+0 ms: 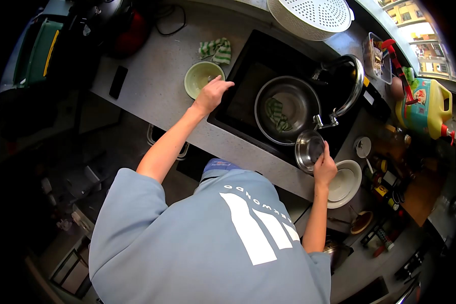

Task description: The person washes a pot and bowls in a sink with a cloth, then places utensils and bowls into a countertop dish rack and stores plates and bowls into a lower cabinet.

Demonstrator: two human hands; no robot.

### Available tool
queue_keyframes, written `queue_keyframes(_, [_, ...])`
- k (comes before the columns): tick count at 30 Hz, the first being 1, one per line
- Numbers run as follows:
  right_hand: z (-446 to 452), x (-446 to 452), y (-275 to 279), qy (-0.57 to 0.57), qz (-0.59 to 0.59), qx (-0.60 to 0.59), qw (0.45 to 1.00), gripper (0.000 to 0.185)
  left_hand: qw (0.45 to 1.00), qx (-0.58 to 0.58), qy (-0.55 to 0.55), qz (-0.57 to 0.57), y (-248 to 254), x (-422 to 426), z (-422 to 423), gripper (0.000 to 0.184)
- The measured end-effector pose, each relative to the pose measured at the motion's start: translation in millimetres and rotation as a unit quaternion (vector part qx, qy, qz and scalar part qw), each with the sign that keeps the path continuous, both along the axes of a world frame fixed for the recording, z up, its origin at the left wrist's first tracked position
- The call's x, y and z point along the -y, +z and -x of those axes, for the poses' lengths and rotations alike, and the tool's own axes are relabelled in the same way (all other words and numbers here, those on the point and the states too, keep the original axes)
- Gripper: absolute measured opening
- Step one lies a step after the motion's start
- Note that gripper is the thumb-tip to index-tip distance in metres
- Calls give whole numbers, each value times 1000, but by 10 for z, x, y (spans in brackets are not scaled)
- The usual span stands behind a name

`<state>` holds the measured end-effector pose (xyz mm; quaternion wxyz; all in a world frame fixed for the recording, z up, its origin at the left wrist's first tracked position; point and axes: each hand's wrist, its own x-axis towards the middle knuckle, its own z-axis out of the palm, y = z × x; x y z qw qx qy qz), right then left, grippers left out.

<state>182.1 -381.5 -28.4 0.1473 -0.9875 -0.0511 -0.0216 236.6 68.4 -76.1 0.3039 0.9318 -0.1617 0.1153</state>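
Note:
My left hand (214, 95) is at the near right rim of a pale green bowl (191, 81) on the counter. Its fingers look closed, with a small greyish thing beside them inside the bowl that I cannot make out. My right hand (325, 166) grips the rim of a shiny metal bowl (304, 153), tilted over the near right edge of the sink. In the black sink (238, 104) sits a dark round pan (300, 104), a green-and-white striped cloth (276, 112) lying in it. A chrome faucet (358, 83) arches beside the pan.
Behind the green bowl lies another striped cloth (217, 49); a black phone-like slab (118, 82) is further left. A white colander (314, 20) stands behind the sink. White bowls (352, 186) are right of my right hand. A yellow-handled jug (430, 106) stands at far right.

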Motion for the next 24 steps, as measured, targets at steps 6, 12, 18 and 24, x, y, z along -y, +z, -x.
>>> queue_keyframes(6, [84, -16, -35, -103, -116, 0, 988, 41, 955, -3, 248, 161, 714, -107, 147, 18])
queue_keyframes(12, [79, -172, 128, -134, -152, -26, 979, 42, 895, -130, 408, 125, -14, -766, 462, 20])
queue_keyframes(18, [61, -235, 174, -131, -158, -18, 979, 43, 852, -203, 471, 102, -391, -1091, 369, 33])
queue_keyframes(24, [121, -207, 151, -158, -194, -16, 968, 41, 790, -407, 419, 187, -785, -1339, 249, 31])
